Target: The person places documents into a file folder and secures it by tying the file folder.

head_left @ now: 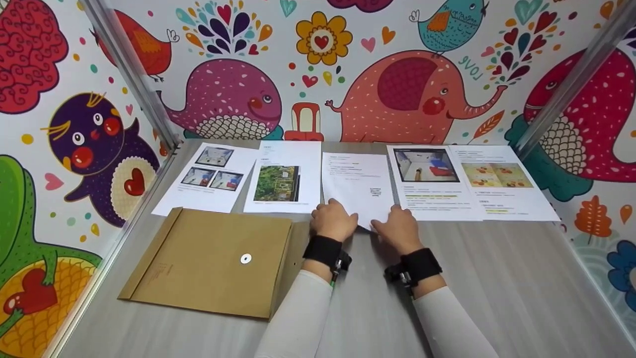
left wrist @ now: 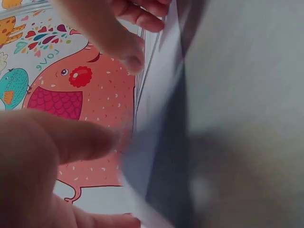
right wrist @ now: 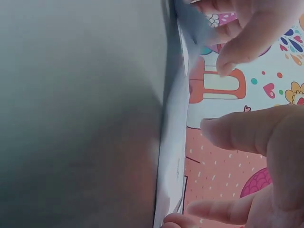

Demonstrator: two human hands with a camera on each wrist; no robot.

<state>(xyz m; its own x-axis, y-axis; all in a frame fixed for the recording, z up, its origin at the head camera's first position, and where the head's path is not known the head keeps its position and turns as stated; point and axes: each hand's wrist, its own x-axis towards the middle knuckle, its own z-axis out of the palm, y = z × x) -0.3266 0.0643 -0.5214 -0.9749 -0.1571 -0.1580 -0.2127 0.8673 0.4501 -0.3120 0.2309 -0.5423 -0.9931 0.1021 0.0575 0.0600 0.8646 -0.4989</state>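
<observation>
A booth, it seemed: cartoon-printed walls (head_left: 318,79) rose behind and beside the table (head_left: 502,278), metal posts (head_left: 130,74) at its far corners.

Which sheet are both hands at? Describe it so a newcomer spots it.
On the gray table, five printed sheets form a row before the patterned wall. Take the middle sheet, its near edge by the left hand and right hand; unlike its neighbours, it has text but no photograph.

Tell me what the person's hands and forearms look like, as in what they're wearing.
Plain, pale sleeves cover both forearms and stop short of the wrists. A wide black band circles each wrist, with a small black device mounted on it. The left hand and right hand wear no gloves.
</observation>
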